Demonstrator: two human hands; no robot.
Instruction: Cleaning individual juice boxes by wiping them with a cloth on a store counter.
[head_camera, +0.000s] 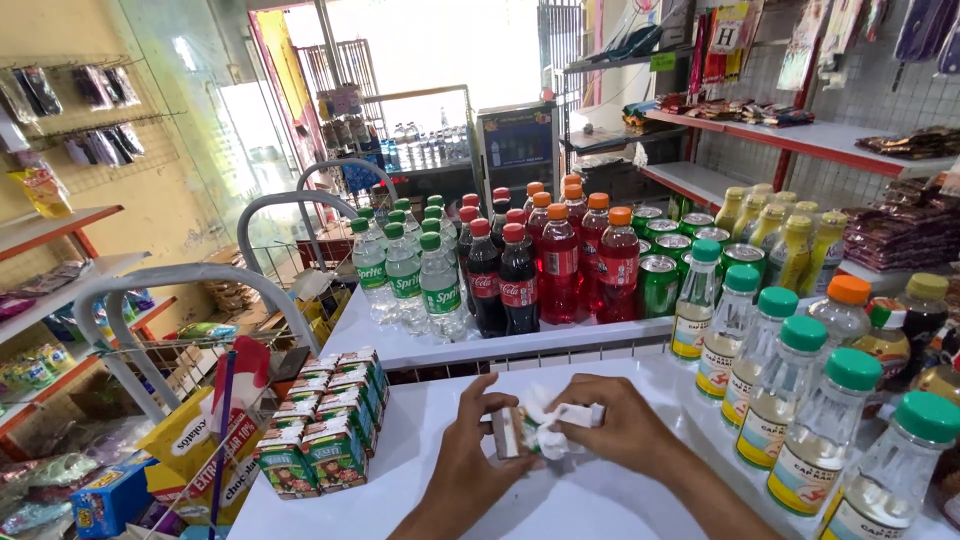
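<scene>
Both of my hands meet low in the middle, over a white counter (430, 420). My left hand (470, 465) grips a small carton (512, 432) by its side. My right hand (625, 428) presses a crumpled white cloth (555, 418) against that carton. To the left, several small green juice cartons (325, 420) stand in rows. To the right stands a row of clear bottles with green caps (800, 410).
On the raised white counter behind stand clear soda bottles (410, 275), dark cola bottles (500, 270), red soda bottles (585, 255), green cans (665, 260) and yellow bottles (790, 235). White wire racks (180, 300) and snack boxes (195, 440) are at left. Shelves (800, 135) line the right wall.
</scene>
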